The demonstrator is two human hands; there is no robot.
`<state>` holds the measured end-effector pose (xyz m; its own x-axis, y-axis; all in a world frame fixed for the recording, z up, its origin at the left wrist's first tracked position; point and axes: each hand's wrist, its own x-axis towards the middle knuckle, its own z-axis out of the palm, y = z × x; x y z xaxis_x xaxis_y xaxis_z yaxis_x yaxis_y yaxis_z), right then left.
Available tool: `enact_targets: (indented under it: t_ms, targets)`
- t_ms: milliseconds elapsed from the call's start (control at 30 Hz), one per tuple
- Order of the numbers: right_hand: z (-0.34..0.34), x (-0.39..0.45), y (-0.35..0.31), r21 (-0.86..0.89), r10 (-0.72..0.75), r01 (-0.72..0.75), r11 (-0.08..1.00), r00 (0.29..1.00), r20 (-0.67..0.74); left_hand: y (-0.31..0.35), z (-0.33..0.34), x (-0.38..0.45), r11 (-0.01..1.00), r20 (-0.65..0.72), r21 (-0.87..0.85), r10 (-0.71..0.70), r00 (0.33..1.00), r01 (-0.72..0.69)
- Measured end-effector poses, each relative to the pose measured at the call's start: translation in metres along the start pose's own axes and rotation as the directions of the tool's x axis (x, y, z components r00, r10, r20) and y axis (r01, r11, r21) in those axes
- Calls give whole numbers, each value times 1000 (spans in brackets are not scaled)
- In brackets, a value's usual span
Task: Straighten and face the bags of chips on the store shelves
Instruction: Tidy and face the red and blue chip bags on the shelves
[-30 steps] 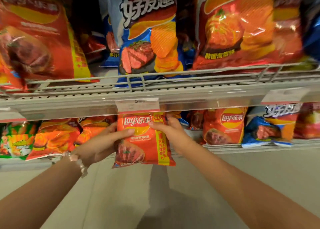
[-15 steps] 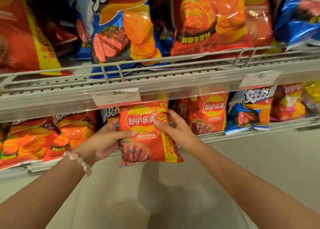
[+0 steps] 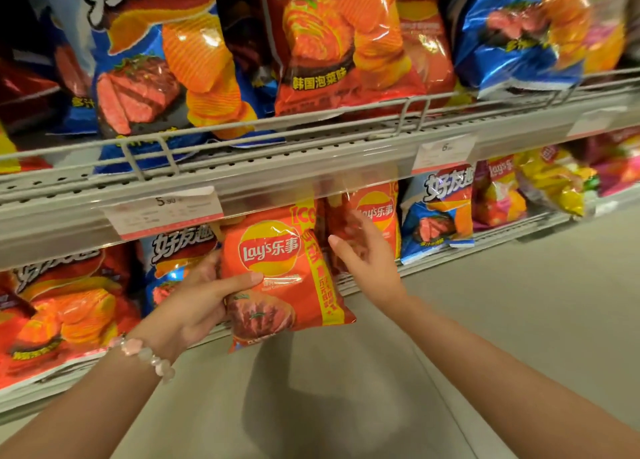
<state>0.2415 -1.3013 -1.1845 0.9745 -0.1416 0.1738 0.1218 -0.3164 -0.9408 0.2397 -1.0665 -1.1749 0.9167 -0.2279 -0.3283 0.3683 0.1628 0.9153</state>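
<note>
Fingers of the left hand [image 3: 194, 302] curl around the red Lay's bag [image 3: 284, 271] at the lower shelf's [image 3: 485, 240] front edge, while the right hand [image 3: 367, 261] hovers beside it, fingers loosely spread, grasping nothing.

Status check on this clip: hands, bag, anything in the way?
Left hand grips small red Lay's chip bag, tilted off lower shelf. Right hand open, off the bag. Grey upper shelf rail overhangs bag's top.

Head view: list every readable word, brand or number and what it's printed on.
"Lay's乐事": orange bag that the left hand grips.
"韩国泡菜味": red bag, upper shelf.
"好友趣": blue bag, lower shelf.
"5.90": price tag.
Other tag print: blurred.
</note>
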Motion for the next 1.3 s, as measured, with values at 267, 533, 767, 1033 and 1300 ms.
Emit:
enact_targets:
  t_ms: [267, 533, 767, 1033, 1300]
  targets:
    - [-94, 41, 53, -559, -168, -213, 802, 817, -552, 4, 11, 18, 1000, 2, 21, -4, 1000, 4]
    - [-110, 62, 78, -399, 114, -316, 861, 884, -454, 3, 6, 11, 1000, -21, 9, 5, 1000, -4]
    - [-114, 44, 71, -371, 36, -319, 872, 798, -602, 7, -5, -6, 998, -91, 14, 57, 994, -56]
    - [-90, -15, 44, -242, 25, -192, 951, 828, -560, 17, -26, -30, 1000, -56, 13, 17, 998, -16]
    - [9, -59, 15, -45, 48, -67, 997, 939, -342, 26, -78, -59, 999, -77, 14, 54, 996, -53]
